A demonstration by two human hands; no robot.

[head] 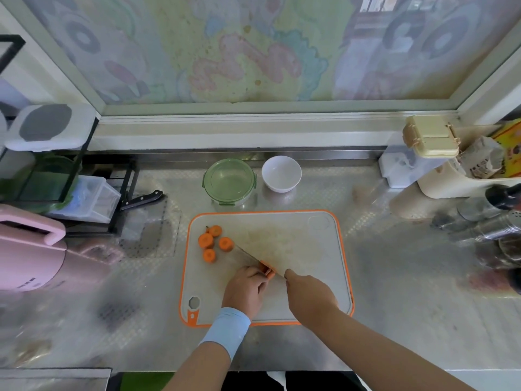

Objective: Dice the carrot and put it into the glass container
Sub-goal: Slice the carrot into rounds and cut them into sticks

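Note:
On the orange-rimmed cutting board [310, 241], several round carrot chunks [215, 244] stand at the upper left. My left hand [245, 289] pins a carrot piece [267, 270] against the board near its middle. My right hand [308, 296] grips the handle of a knife [248, 256], whose blade runs up and left across the held piece toward the chunks. The glass container [229, 182], with its green lid on, stands behind the board.
A white bowl [281, 173] sits right of the container. A black-handled knife [142, 199] and a rack are at the left, with a pink appliance [28, 249] below them. Jars and metal shakers [490, 224] crowd the right side.

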